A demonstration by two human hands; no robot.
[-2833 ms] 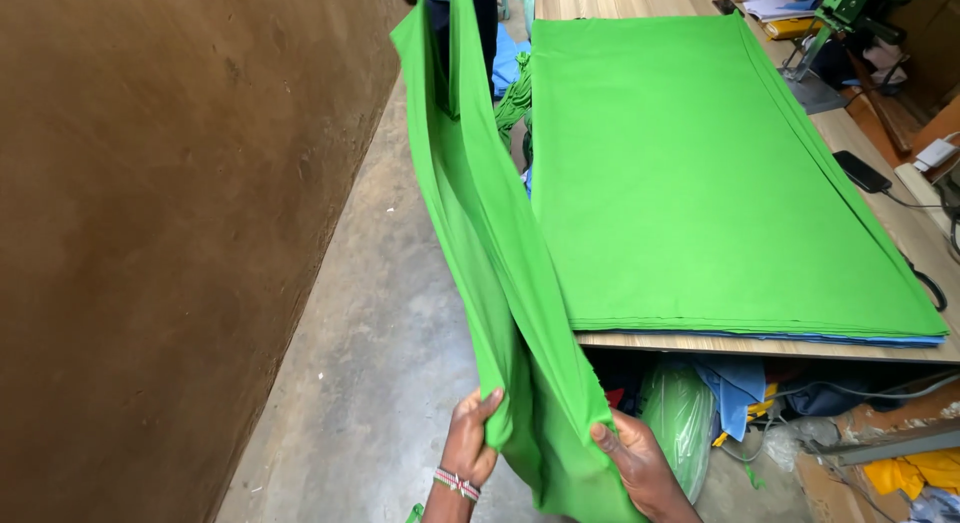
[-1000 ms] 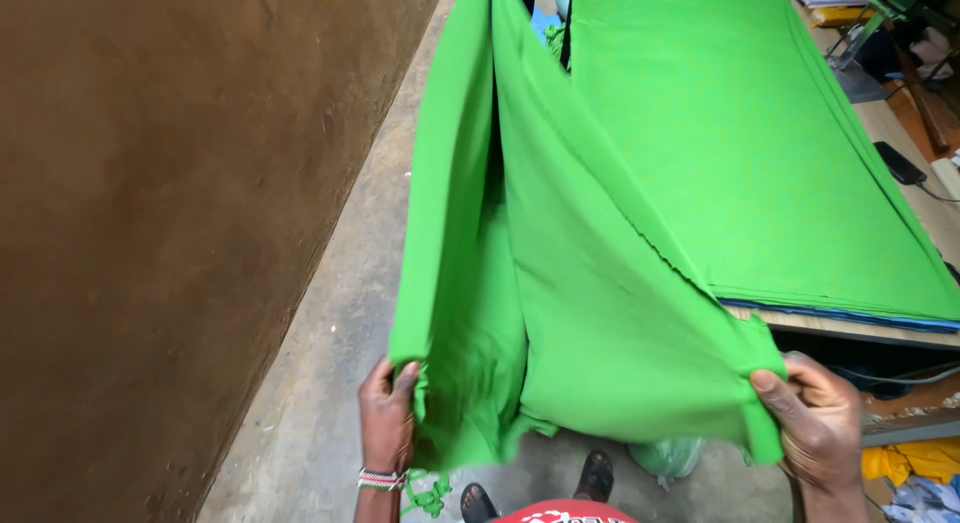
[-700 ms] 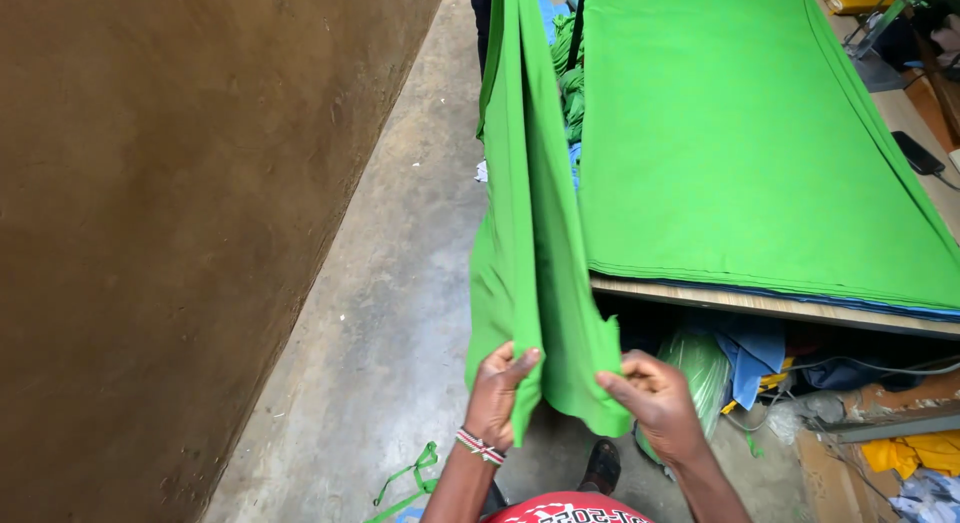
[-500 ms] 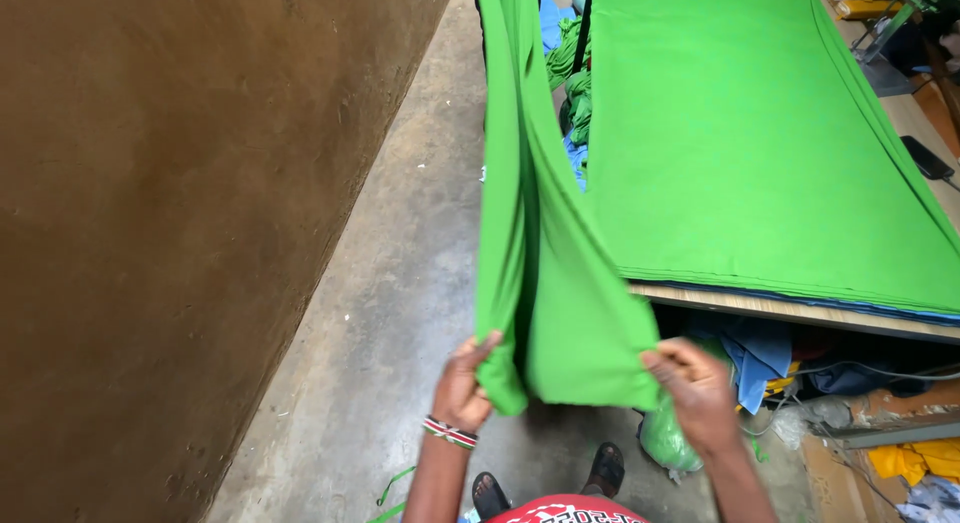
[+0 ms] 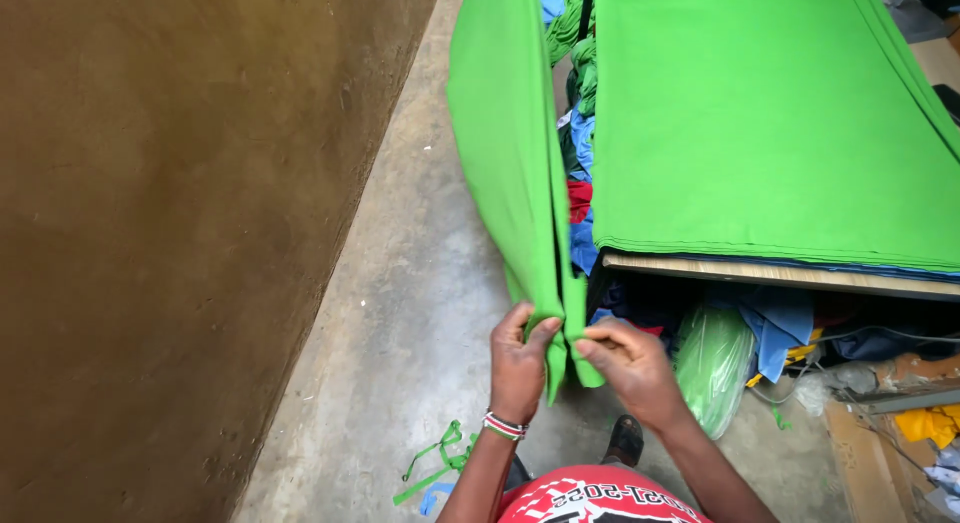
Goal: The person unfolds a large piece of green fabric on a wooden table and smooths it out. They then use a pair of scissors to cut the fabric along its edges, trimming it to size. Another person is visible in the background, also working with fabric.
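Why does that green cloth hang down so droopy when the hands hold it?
The green cloth is probably thin and floppy: it sags in long folds between the far end and the left hand and right hand. It likely feels light, since fingertip pinches hold it. Let go, it would probably crumple onto the floor.

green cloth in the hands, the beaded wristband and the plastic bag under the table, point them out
green cloth (image 5: 505,153), head view, on its hanging folded length
beaded wristband (image 5: 504,426), head view, on the band at the left wrist
plastic bag (image 5: 712,368), head view, on its bulging green side
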